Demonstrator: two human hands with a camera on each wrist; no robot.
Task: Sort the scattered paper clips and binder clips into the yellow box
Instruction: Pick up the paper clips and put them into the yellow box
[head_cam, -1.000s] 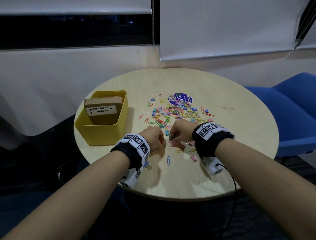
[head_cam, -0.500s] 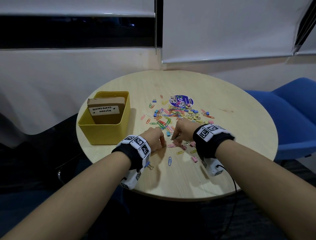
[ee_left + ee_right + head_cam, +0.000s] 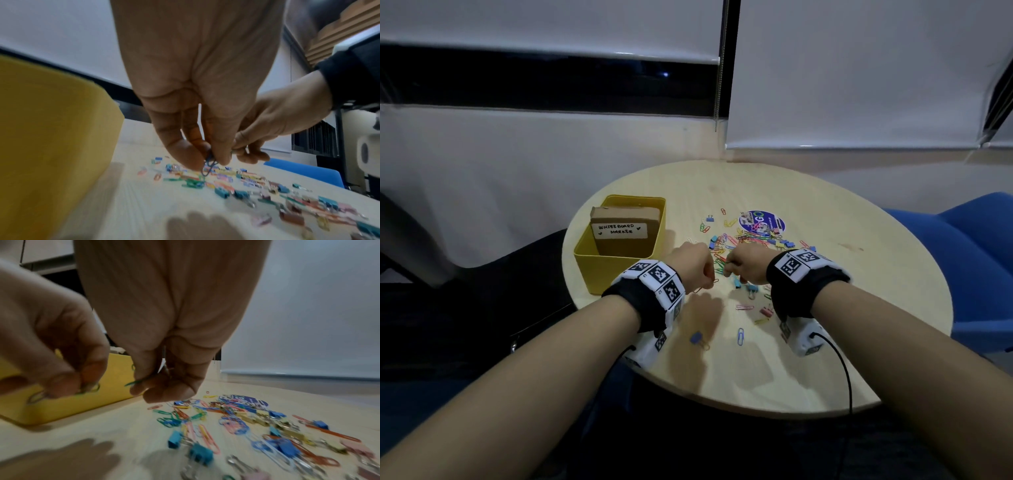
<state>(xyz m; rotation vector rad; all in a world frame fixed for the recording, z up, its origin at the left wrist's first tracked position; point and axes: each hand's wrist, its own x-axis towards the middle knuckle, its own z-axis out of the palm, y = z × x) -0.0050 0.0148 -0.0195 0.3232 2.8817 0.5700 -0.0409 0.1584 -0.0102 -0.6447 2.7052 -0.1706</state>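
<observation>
Lying scattered mid-table, the clips (image 3: 751, 241) spread right of the yellow box (image 3: 619, 270) — near it, not inside. Above them the left hand (image 3: 693, 262) pinches a paper clip (image 3: 208, 164); the right hand (image 3: 746, 263) pinches a green clip (image 3: 136, 382) — knuckles nearly touching.

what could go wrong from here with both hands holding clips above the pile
1. The left hand pinches its paper clips only at the fingertips, so some may drop before reaching the yellow box.
2. The cardboard box fills much of the yellow box, leaving little room to drop into.
3. The right hand grips a green clip loosely; it could slip.
</observation>
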